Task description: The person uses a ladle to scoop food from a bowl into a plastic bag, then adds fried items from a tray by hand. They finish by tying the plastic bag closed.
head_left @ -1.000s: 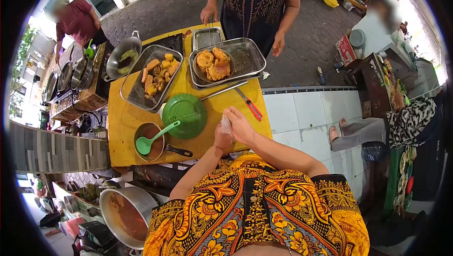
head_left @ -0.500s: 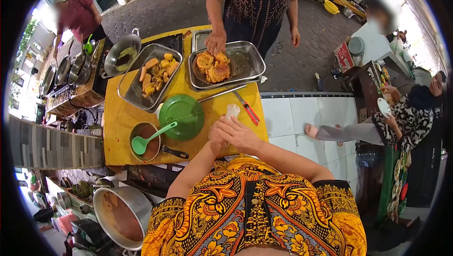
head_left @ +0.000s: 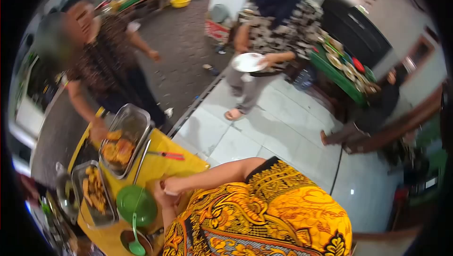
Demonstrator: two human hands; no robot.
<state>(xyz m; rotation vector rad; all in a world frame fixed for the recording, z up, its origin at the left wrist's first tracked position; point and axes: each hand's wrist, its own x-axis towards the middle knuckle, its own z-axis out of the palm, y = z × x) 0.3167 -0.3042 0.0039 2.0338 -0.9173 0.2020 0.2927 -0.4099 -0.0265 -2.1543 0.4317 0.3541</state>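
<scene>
My right hand (head_left: 171, 185) and my left hand (head_left: 163, 198) are together at the table's near edge, fingers closed. A whitish bit of clear plastic bag (head_left: 171, 192) shows between them, though blur hides most of it. Left of the hands lies a round green lid (head_left: 127, 199). A light-green ladle (head_left: 137, 246) rests in a pan of reddish-brown sauce (head_left: 126, 238). Beyond the hands are a red-handled knife (head_left: 171, 155) and a long metal utensil (head_left: 141, 161).
A mesh tray (head_left: 114, 216) holds fried pieces; another tray (head_left: 145, 123) holds a plate of fritters (head_left: 118, 152), with a co-worker's hand (head_left: 98, 131) at it. A person carrying a white plate (head_left: 249, 62) stands on the tiles. Farther right, another person is beside a green table (head_left: 337, 74).
My view has swung to the right, so the table now appears at lower left. The person with the white plate appears nearer the centre. My hands stay together.
</scene>
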